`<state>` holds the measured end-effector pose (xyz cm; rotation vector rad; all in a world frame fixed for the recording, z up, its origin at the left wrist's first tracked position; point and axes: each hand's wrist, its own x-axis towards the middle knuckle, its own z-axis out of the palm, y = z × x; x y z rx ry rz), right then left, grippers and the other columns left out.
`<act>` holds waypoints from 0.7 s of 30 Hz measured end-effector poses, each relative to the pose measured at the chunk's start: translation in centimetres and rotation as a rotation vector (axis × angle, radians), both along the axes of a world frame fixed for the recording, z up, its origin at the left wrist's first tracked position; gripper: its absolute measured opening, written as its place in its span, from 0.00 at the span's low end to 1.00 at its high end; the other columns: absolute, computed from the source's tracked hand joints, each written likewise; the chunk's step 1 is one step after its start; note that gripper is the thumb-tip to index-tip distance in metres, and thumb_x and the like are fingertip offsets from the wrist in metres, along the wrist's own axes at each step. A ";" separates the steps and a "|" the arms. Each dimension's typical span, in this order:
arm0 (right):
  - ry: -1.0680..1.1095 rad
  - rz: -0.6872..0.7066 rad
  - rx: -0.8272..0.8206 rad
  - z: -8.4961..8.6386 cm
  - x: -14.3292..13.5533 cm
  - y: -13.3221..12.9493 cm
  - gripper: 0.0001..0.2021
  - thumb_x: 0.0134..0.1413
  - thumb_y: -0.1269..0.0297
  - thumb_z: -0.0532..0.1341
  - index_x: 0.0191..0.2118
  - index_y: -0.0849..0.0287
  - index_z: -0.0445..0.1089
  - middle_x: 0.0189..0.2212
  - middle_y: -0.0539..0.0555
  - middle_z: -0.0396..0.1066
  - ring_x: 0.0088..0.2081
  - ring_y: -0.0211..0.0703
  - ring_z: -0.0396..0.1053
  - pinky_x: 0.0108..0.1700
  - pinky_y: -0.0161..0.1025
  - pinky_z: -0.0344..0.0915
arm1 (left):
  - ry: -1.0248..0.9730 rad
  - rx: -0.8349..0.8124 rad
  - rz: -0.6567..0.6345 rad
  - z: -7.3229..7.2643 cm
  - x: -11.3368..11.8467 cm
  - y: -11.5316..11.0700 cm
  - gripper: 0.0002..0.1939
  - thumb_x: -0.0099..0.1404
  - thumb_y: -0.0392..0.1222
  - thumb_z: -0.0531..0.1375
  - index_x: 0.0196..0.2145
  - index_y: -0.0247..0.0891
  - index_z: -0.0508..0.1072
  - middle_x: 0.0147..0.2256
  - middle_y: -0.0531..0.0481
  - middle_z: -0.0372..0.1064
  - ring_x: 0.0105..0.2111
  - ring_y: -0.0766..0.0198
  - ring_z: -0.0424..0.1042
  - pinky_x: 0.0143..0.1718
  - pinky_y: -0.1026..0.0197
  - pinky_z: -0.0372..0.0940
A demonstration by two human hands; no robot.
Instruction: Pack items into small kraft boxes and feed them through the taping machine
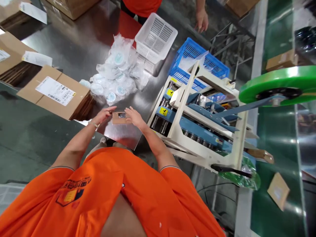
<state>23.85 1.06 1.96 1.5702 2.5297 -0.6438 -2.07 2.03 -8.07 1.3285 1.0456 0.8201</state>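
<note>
A small brown cardboard box [119,121] is at the near end of the metal table, its top partly open with something dark and shiny inside. My right hand [134,117] holds the box's right end, fingers over the far side and thumb nearer me. At the box's left corner, my left hand [103,116] has its fingers stretched out, holding nothing; whether a fingertip touches the cardboard I cannot tell. Just beyond lies a heap of clear plastic bags [118,70] with round pale-blue-labelled items in them. Left of my left hand is a stack of flattened cartons [53,89] with a printed label on top.
White baskets [158,36] stand at the table's far edge, a blue crate [184,56] beside them. A roller machine [197,121] with a green tape reel [283,84] is close on my right. Past it runs a green conveyor [274,141] carrying parcels. A co-worker's hand [201,20] hangs at the top.
</note>
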 end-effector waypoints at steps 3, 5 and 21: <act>0.007 0.006 -0.034 -1.0 0.8 -1.3 0.32 0.74 0.60 0.65 0.79 0.53 0.64 0.81 0.63 0.55 0.84 0.66 0.44 0.80 0.66 0.51 | 0.431 0.223 -0.086 1.8 1.6 -1.9 0.46 0.68 0.62 0.66 0.75 0.30 0.70 0.73 0.26 0.66 0.79 0.25 0.51 0.77 0.25 0.48; -0.012 -0.011 -0.023 -1.8 0.8 -1.9 0.39 0.71 0.55 0.69 0.81 0.51 0.59 0.84 0.63 0.47 0.85 0.70 0.39 0.80 0.72 0.46 | 0.678 0.350 -0.147 2.7 3.0 -3.4 0.56 0.67 0.67 0.67 0.78 0.22 0.62 0.76 0.17 0.55 0.81 0.19 0.41 0.77 0.20 0.38; -0.064 -0.572 0.173 -12.4 6.0 -6.6 0.27 0.75 0.54 0.66 0.72 0.59 0.71 0.74 0.70 0.67 0.75 0.65 0.62 0.69 0.59 0.66 | 0.832 0.663 -0.374 6.0 24.6 16.8 0.49 0.72 0.55 0.65 0.74 0.13 0.54 0.71 0.14 0.58 0.69 0.29 0.58 0.73 0.35 0.51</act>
